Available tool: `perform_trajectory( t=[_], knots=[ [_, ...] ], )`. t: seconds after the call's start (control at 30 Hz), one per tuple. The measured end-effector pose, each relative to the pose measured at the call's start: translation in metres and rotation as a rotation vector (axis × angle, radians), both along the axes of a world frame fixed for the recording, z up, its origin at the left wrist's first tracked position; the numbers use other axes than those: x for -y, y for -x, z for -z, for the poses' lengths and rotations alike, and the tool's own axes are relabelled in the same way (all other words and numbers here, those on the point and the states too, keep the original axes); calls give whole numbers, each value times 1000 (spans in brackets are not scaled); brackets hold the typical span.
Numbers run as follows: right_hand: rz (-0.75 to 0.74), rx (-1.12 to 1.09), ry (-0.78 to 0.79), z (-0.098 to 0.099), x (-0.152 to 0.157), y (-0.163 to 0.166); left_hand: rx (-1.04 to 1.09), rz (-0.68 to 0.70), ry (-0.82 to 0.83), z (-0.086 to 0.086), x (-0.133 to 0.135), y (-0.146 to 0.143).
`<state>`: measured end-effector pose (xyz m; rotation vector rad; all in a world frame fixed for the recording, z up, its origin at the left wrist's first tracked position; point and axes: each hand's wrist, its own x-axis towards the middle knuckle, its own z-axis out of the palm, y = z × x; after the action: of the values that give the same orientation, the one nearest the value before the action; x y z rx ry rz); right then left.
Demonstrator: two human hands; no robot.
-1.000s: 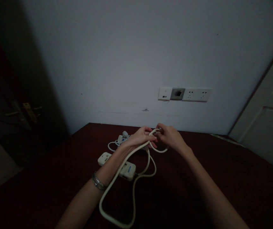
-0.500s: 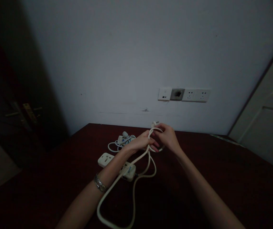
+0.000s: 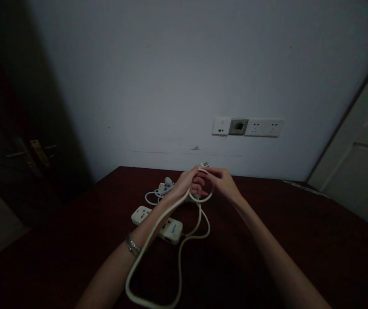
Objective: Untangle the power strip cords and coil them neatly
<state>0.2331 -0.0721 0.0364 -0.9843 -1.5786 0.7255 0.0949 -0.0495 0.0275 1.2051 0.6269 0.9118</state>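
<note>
A cream power cable (image 3: 158, 223) runs from a white power strip (image 3: 158, 224) on the dark red table (image 3: 299, 240) up to both of my hands. My left hand (image 3: 188, 183) is closed around the cable, which trails along my forearm into a big loop near the front edge. My right hand (image 3: 220, 182) is closed on the cable's end, pinching it beside the plug (image 3: 204, 165), whose prongs stick up between the two hands. A small loop of cable hangs under my hands.
A second white cord bundle with a plug (image 3: 164, 189) lies behind the strip. Wall sockets (image 3: 247, 127) sit on the white wall above the table. A dark door with a brass handle (image 3: 35, 152) stands at left, a pale door (image 3: 360, 171) at right.
Both hands have shifted slightly left and up with the cable. The plug end now pokes up between them, and the small loop under them has tightened.
</note>
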Motion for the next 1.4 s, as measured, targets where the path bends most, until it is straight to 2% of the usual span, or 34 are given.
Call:
perform_trajectory(
  t=[0.13,0.3,0.37,0.43,0.5,0.57,0.73,0.8,0.87,0.93,1.03,1.13,1.23,1.4],
  knots=[
    [-14,-67,32,1,-5,-3,55,10,8,-6,5,1],
    [38,-444,272,10,-19,-12,140,88,7,-15,12,8],
    [-91,-478,406,13,-19,-13,199,177,8,-16,15,9],
    [-336,-453,492,15,-16,-10,252,268,37,-15,17,8],
    [-540,-447,505,16,-11,-6,297,298,80,-13,20,5],
    [-602,-462,486,16,-7,0,321,277,123,-11,22,1],
    [-540,-516,428,22,-13,8,361,211,154,-6,20,-8],
    [-480,-534,423,27,-20,10,348,132,135,-3,17,-11],
    [-418,-536,411,32,-26,9,252,27,94,0,15,-14],
    [-357,-553,390,36,-31,7,53,-21,32,3,15,-14],
    [-255,-643,355,39,-36,-1,-254,139,-15,3,22,-13],
    [-214,-691,384,40,-38,-10,-353,298,19,0,31,-12],
    [-199,-722,439,40,-38,-17,-352,284,53,0,36,-16],
    [-229,-798,556,37,-40,-25,-112,209,78,8,46,-34]
  ],
)
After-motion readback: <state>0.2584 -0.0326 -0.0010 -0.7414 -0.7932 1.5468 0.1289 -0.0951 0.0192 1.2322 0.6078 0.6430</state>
